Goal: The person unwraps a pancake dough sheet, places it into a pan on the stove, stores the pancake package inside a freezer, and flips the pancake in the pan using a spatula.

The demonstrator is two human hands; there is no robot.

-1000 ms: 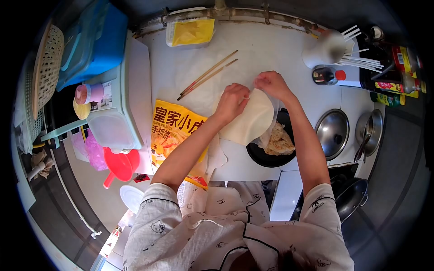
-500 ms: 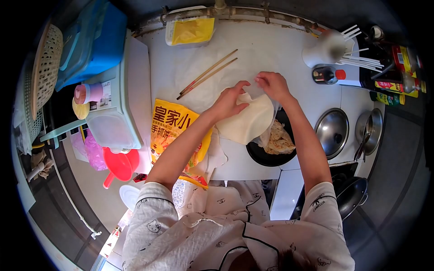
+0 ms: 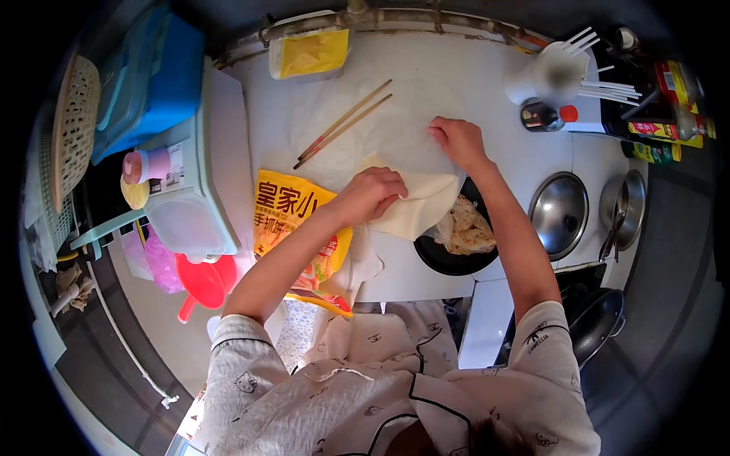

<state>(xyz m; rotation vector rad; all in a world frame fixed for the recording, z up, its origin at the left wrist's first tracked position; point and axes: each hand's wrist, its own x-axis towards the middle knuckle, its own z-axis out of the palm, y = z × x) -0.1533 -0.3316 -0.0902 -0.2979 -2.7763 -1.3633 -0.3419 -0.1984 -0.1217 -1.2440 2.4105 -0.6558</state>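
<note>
A pale, thin round of pancake dough [image 3: 418, 213] lies partly folded at the front of the white counter. My left hand [image 3: 371, 196] is closed on its upper left part, with the fingers curled over the dough. Beyond the dough, my right hand [image 3: 458, 144] is pinched shut. Whatever its fingertips hold is too faint to make out, though a see-through sheet [image 3: 414, 144] lies near them. Below my right forearm, a black pan [image 3: 449, 262] holds a browned, crumpled pancake [image 3: 469, 228]. The yellow pancake packet [image 3: 293, 220] lies beside my left forearm.
Two chopsticks [image 3: 342, 125] lie on the counter [image 3: 449, 76], behind my left hand. A tub with a yellow packet [image 3: 312, 55] stands at the back. To the right are a soy sauce bottle [image 3: 544, 115], a steel lid [image 3: 559, 216] and a wok [image 3: 597, 327]. A red ladle [image 3: 204, 285] sits lower left.
My left hand has gone from spread fingers to a closed grip, moving down and left with the dough edge folded over. My right hand stays pinched in nearly the same place.
</note>
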